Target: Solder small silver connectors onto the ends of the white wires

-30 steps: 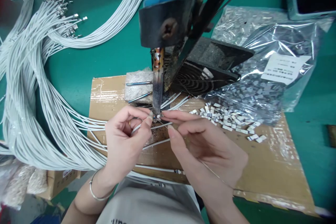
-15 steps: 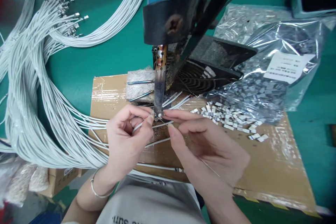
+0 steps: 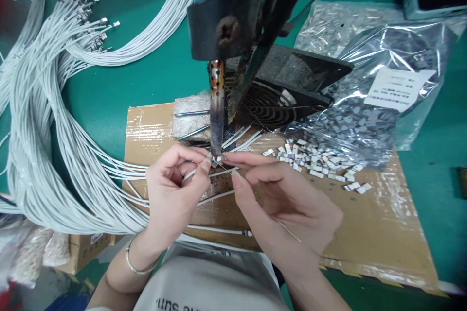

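Note:
My left hand pinches the end of a white cable between thumb and fingertips. A small metal connector sits at those fingertips, right below the tip of a fixed soldering iron; whether the tip touches it I cannot tell. From the right, my right hand reaches in with its index finger stretched to the connector. Thin solder wire runs across its palm and out past the thumb toward the tip. Thumb and index finger stand slightly apart around the wire.
A cardboard sheet covers the bench under my hands. Loose metal connectors are heaped to the right, beside a plastic bag of more. White cable bundles fill the left. A small black fan stands behind the iron.
The view has shifted slightly, so the iron appears a little further left and higher. Both hands keep nearly the same pose at the iron's tip.

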### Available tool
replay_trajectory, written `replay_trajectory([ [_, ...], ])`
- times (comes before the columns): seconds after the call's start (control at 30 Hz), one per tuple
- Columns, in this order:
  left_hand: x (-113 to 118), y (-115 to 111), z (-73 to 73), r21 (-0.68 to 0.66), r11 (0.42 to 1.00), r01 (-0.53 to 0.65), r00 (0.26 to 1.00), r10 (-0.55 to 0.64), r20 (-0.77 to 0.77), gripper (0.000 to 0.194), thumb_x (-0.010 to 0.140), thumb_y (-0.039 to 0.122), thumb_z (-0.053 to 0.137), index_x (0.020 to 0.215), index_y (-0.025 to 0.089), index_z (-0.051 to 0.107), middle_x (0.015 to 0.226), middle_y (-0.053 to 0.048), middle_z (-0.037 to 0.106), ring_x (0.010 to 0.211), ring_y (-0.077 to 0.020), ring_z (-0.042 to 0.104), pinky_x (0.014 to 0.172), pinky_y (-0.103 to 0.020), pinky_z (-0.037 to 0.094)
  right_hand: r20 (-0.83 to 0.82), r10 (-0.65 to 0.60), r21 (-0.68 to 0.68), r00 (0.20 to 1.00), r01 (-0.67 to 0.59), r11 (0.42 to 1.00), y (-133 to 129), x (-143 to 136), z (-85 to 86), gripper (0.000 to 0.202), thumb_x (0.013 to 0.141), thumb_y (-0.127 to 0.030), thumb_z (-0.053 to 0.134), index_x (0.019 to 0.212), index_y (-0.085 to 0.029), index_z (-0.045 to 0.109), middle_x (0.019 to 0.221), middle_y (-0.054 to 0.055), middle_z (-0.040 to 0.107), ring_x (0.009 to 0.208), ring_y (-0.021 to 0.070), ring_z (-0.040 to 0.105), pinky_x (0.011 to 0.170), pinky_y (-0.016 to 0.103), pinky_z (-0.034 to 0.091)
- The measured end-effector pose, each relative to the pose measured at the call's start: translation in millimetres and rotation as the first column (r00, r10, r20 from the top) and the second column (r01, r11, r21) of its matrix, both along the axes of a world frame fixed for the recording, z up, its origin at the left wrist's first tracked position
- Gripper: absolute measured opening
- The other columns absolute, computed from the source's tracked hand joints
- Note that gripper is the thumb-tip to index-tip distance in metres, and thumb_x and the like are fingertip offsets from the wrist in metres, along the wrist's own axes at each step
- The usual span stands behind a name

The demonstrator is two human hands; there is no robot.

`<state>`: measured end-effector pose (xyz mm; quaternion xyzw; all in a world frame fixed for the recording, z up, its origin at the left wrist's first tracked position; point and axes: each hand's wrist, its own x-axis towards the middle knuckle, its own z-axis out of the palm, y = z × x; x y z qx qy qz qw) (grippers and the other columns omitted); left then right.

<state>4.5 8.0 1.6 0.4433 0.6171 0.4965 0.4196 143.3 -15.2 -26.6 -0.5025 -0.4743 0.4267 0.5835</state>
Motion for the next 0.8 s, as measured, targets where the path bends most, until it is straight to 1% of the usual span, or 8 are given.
replay_trajectory([
  [0.17, -0.7, -2.5, 1.0, -0.024, 1.0, 0.004, 1.0, -0.005, -0.026, 0.015, 0.081, 0.006, 0.081, 0.074, 0.018, 0.075, 0.085, -0.003, 0.082, 0.048, -0.0057, 0.055, 0.043, -0.017, 0.042, 0.002, -0.006, -0.01, 1.0, 0.006, 1.0, -1.2, 0.2, 0.6, 0.023, 0.094, -0.004, 0.072, 0.086, -0.026, 0.068, 0.111, 0.003, 0.085, 0.104, 0.0206, 0.083, 0.093, 0.035, 0.065],
  [0.37, 4.0, 0.5, 5.2, -0.002, 1.0, -0.027, 1.0, 0.027, -0.016, 0.017, 0.076, 0.004, 0.081, 0.07, 0.018, 0.074, 0.08, -0.003, 0.081, 0.048, -0.0053, 0.054, 0.042, -0.015, 0.041, 0.0, -0.001, -0.013, 1.0, 0.001, 1.0, -0.5, 0.1, -0.7, 0.025, 0.092, -0.002, 0.074, 0.087, -0.026, 0.069, 0.112, 0.001, 0.085, 0.105, 0.0191, 0.082, 0.092, 0.033, 0.063],
  [0.5, 5.6, 0.9, 6.7, 0.004, 0.999, -0.039, 0.999, 0.039, -0.02, 0.016, 0.075, 0.004, 0.081, 0.069, 0.018, 0.075, 0.079, -0.003, 0.08, 0.049, -0.0053, 0.055, 0.042, -0.015, 0.041, -0.001, -0.011, -0.007, 1.0, 0.011, 1.0, -0.1, -0.7, 0.8, 0.024, 0.092, -0.003, 0.075, 0.086, -0.026, 0.069, 0.111, 0.0, 0.085, 0.103, 0.0178, 0.082, 0.091, 0.031, 0.063],
  [0.67, 1.9, -1.6, 4.5, 0.013, 1.0, -0.012, 0.999, 0.013, -0.041, 0.016, 0.079, 0.006, 0.082, 0.072, 0.018, 0.075, 0.082, -0.003, 0.082, 0.048, -0.0054, 0.055, 0.042, -0.016, 0.041, 0.027, -0.024, 0.002, 0.999, 0.024, 1.0, -0.7, -0.5, 2.0, 0.022, 0.095, -0.005, 0.072, 0.085, -0.025, 0.069, 0.11, 0.003, 0.086, 0.101, 0.0206, 0.083, 0.089, 0.035, 0.065],
  [0.8, -2.0, -3.6, 1.6, -0.01, 1.0, 0.001, 0.999, -0.002, -0.049, 0.015, 0.083, 0.008, 0.082, 0.075, 0.018, 0.076, 0.085, -0.004, 0.082, 0.049, -0.0063, 0.055, 0.043, -0.017, 0.041, 0.016, -0.001, 0.007, 1.0, 0.001, 1.0, -0.7, 0.2, 0.7, 0.023, 0.093, -0.004, 0.073, 0.087, -0.026, 0.069, 0.111, 0.003, 0.086, 0.104, 0.022, 0.083, 0.089, 0.036, 0.066],
])
